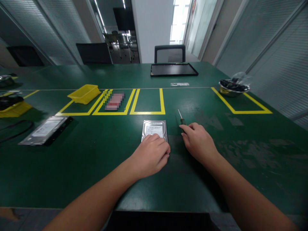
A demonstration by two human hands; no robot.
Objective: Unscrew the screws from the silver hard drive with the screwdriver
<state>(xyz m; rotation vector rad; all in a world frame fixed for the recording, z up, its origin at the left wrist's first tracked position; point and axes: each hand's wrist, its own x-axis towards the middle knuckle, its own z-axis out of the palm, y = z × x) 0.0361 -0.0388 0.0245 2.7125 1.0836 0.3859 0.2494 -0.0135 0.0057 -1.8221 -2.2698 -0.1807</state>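
Note:
A silver hard drive [154, 127] with a white label lies flat on the green table, straight in front of me. My left hand [154, 154] rests over its near half, fingers curled down around it, so that half is hidden. A small glint shows by the left fingertips, too small to name. Just right of the drive, my right hand [197, 139] is closed around the dark handle of a screwdriver [182, 121]. Its thin metal shaft points away from me and slightly left, clear of the drive.
Yellow tape [148, 113] marks boxes on the table. A yellow tray [84, 94] and a pixelated object [115, 102] lie beyond. Left is a larger drive [45, 131]; right, a metal bowl [234, 89] of dark parts. A black-framed panel [174, 69] lies at the far edge.

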